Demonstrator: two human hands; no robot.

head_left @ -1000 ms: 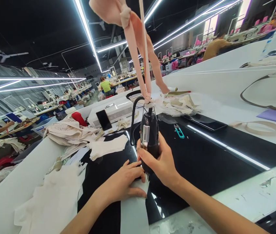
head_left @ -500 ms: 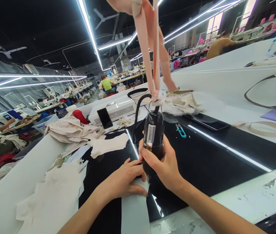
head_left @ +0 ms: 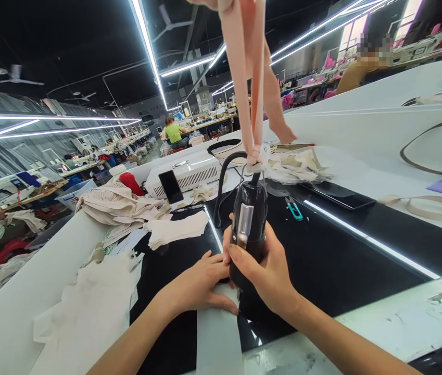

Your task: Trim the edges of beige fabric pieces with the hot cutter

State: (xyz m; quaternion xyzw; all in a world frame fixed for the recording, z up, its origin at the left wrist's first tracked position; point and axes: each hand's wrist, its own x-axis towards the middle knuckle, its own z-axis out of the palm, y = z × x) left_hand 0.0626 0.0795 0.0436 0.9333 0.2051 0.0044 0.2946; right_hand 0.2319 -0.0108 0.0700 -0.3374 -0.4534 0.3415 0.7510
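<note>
Tool (head_left: pixel 246 224), 1 pc., blk, gripped in R hand (head_left: pixel 277 276), fingers wrapped round body; long axis approx. upright, low end by R edge of strip (head_left: pixel 218 338). Strip, 1 pc., pale, long axis from under L hand (head_left: pixel 199 281) toward near edge of table (head_left: pixel 345 260). L hand: palm down on strip, thumb spread from fingers, just L of tool.

black tool (head_left: pixel 257 208), pale-grey strip (head_left: pixel 218 338), teal snips (head_left: pixel 294 210)

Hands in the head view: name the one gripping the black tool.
The right hand, wrapped around the black tool; the left hand rests on the pale strip instead.
</note>
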